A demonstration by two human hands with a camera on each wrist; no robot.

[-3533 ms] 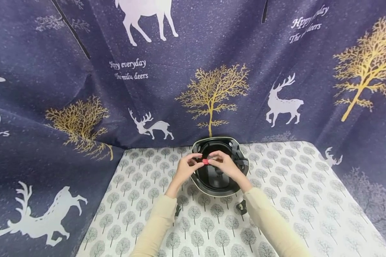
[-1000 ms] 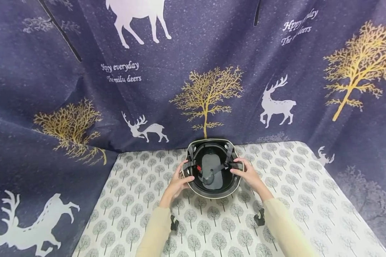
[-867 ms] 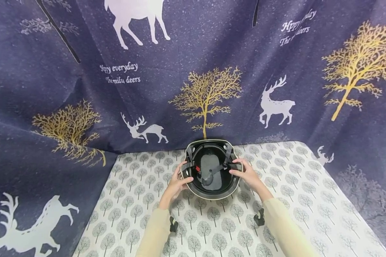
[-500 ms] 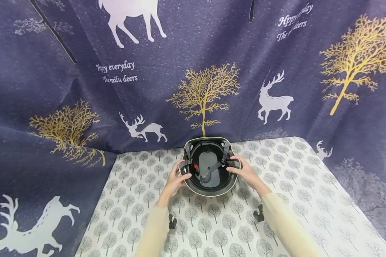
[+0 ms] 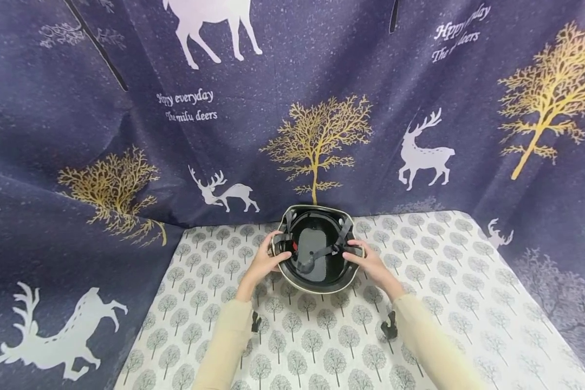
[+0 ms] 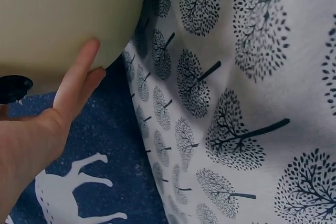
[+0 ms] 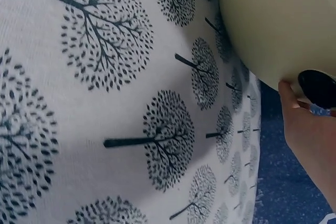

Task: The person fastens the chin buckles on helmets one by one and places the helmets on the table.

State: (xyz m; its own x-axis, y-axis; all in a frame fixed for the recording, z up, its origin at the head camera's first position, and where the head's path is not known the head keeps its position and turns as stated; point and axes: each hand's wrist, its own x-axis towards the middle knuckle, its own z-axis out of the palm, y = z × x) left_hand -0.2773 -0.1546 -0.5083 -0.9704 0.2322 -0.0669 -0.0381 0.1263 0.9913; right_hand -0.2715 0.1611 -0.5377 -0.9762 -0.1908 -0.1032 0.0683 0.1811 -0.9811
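An upturned helmet (image 5: 317, 287) shows its black lining in the head view; the wrist views show its smooth cream shell (image 6: 58, 19). My left hand (image 5: 265, 260) grips its left edge, thumb inside the rim and fingers along the outer shell. On the opposite edge, my right hand (image 5: 370, 262) holds it likewise, thumb over the rim. Dark chin straps (image 5: 329, 250) lie across the inside. A red buckle piece (image 5: 294, 246) sits near my left thumb. Whether the shell's underside touches the table cannot be told.
The helmet is at the back of a table (image 5: 297, 346) covered in white tree-print cloth. Behind it hangs a dark blue curtain (image 5: 253, 141) with deer and golden trees. Black wrist mounts (image 5: 389, 325) show by both sleeves.
Both hands earlier pinched the red buckle above the helmet. They have since parted to grip its two sides. Over the last second the helmet has turned slightly between them.
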